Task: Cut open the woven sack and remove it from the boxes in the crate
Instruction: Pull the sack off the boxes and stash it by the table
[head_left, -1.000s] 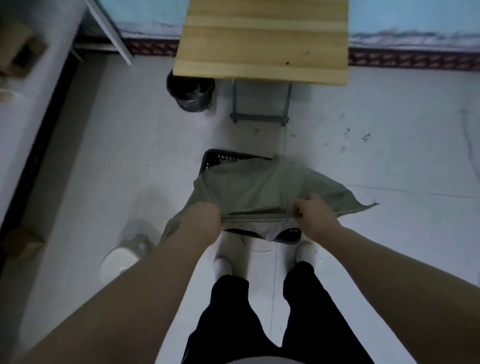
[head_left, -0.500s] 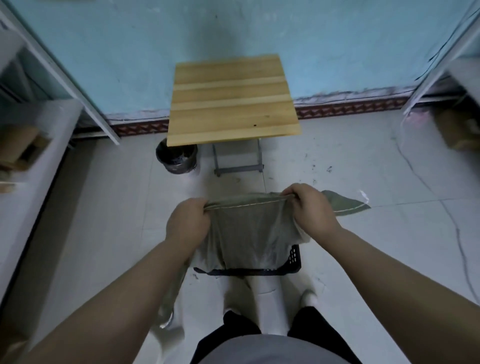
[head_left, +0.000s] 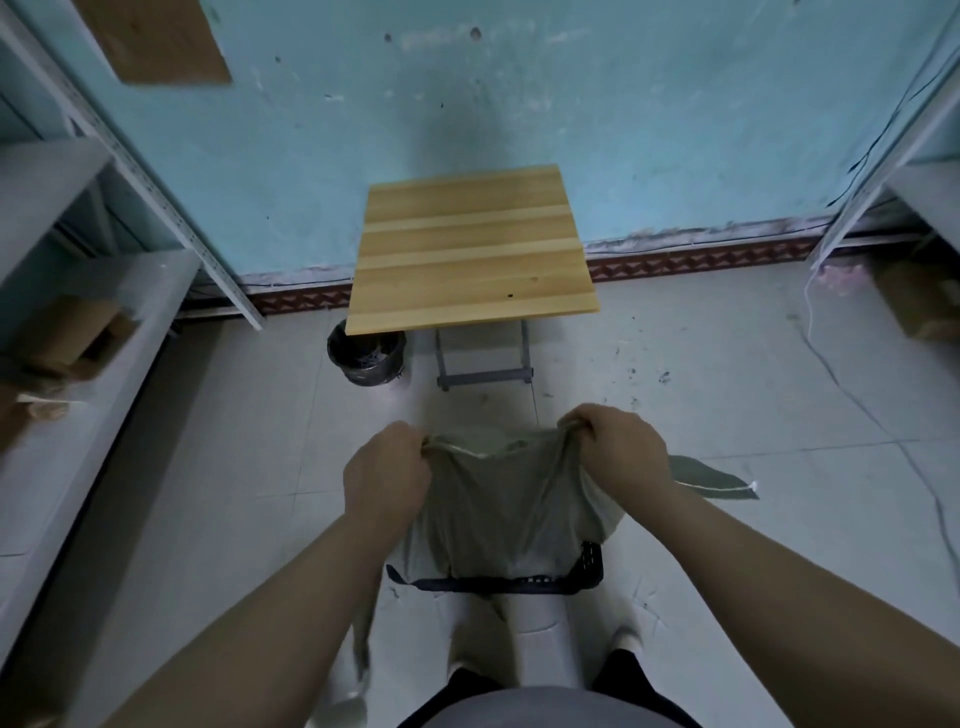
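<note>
Above the crate (head_left: 587, 569), both hands grip the sack (head_left: 498, 514). Left hand (head_left: 387, 475) and right hand (head_left: 618, 449) clench its top edge, fingers curled.

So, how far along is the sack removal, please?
Done: the woven sack looks open, a flap trailing right. In hand: left hand and right hand grip its top edge above the crate. Left: its lower end hangs in the crate; boxes hidden.

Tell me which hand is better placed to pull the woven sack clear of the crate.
Probably the left hand: it grips the woven sack above the side that drapes over the crate; the right hand grips above the crate's bare corner.
</note>
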